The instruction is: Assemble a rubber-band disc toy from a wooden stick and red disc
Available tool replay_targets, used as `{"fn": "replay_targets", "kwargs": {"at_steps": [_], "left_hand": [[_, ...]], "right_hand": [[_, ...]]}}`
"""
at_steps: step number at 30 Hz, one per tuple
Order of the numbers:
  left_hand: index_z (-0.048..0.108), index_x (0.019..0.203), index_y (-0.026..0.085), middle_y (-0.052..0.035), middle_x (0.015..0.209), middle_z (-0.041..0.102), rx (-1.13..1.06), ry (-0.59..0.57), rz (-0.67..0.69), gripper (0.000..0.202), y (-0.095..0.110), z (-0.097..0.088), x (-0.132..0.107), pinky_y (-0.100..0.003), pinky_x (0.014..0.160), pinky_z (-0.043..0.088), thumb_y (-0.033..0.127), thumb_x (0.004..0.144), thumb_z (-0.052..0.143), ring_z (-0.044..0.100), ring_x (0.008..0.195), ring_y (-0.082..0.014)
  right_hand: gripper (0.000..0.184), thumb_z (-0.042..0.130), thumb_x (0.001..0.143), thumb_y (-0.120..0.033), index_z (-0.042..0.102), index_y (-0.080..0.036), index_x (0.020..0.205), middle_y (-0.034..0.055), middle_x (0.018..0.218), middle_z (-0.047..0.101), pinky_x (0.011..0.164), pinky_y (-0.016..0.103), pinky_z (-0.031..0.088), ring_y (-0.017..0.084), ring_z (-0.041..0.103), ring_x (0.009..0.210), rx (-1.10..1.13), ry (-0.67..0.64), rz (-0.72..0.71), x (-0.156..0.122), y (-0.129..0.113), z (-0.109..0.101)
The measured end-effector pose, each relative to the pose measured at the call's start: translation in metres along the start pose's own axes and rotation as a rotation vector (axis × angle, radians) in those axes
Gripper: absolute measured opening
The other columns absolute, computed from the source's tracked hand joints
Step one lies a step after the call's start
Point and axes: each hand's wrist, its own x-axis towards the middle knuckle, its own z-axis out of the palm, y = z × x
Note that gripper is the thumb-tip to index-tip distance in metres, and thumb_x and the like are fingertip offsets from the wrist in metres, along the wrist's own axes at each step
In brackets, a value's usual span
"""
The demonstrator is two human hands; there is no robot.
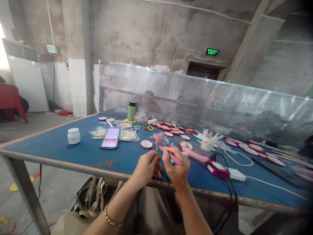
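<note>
My left hand (pixel 146 167) is closed in a pinch on a thin wooden stick (pixel 157 146) that stands upright, its upper part coloured. My right hand (pixel 177 166) is wrapped round a pink marker pen (pixel 171 156), whose tip points at the stick. Both hands hover over the near edge of the blue table (pixel 73 153). A gold bead bracelet (pixel 111 219) is on my left wrist. Just beyond my right hand lies a pink glue gun (pixel 195 156).
Round red-rimmed discs (pixel 146 144) lie scattered across the table, with a white jar (pixel 73 135), a green bottle (pixel 131 111), packets of sticks (pixel 127 134), a cup of sticks (pixel 207 142) and cables (pixel 230 182). A perforated metal screen (pixel 195 98) backs the table. A bag (pixel 90 195) sits below.
</note>
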Motion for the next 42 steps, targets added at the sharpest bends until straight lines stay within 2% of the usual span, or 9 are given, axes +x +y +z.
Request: {"fn": "replay_targets", "kwargs": {"at_steps": [8,14,26,42], "left_hand": [[0.049,0.081,0.019,0.0016,0.063,0.062,-0.011,0.002,0.002,0.02,0.0012,0.0003,-0.0009,-0.018,0.04,0.039,0.037,0.09,0.043,0.061,0.044,-0.0116],[0.048,0.081,0.019,0.0042,0.057,0.057,-0.004,0.002,0.005,0.02,0.0026,0.0004,0.0002,-0.019,0.04,0.039,0.036,0.09,0.042,0.061,0.044,-0.012],[0.049,0.081,0.02,0.0037,0.058,0.058,0.006,0.003,0.012,0.019,0.0036,0.0001,-0.0019,-0.02,0.041,0.039,0.036,0.09,0.042,0.061,0.045,-0.0125],[0.049,0.079,0.021,0.0038,0.047,0.057,0.018,-0.001,0.02,0.026,0.0057,0.0005,-0.0016,-0.02,0.042,0.039,0.043,0.09,0.043,0.058,0.041,-0.0128]], "right_hand": [[0.01,0.059,0.086,-0.012,0.065,-0.02,0.088,-0.0008,0.075,0.069,0.064,0.022,0.053,0.011,0.065,0.063,0.017,0.015,0.003,0.0009,-0.0008,-0.0002],[0.011,0.058,0.086,-0.013,0.065,-0.021,0.089,0.0004,0.076,0.07,0.065,0.024,0.054,0.013,0.066,0.065,0.045,-0.036,0.017,-0.0002,-0.0008,0.0002],[0.012,0.059,0.085,-0.012,0.065,-0.021,0.09,-0.0004,0.077,0.07,0.065,0.024,0.054,0.013,0.066,0.065,0.051,-0.023,0.013,-0.0008,0.0004,0.0003],[0.013,0.057,0.085,-0.011,0.065,-0.022,0.089,0.0,0.076,0.07,0.069,0.026,0.056,0.013,0.066,0.064,0.072,-0.065,0.008,-0.0025,-0.0011,-0.0002]]}}
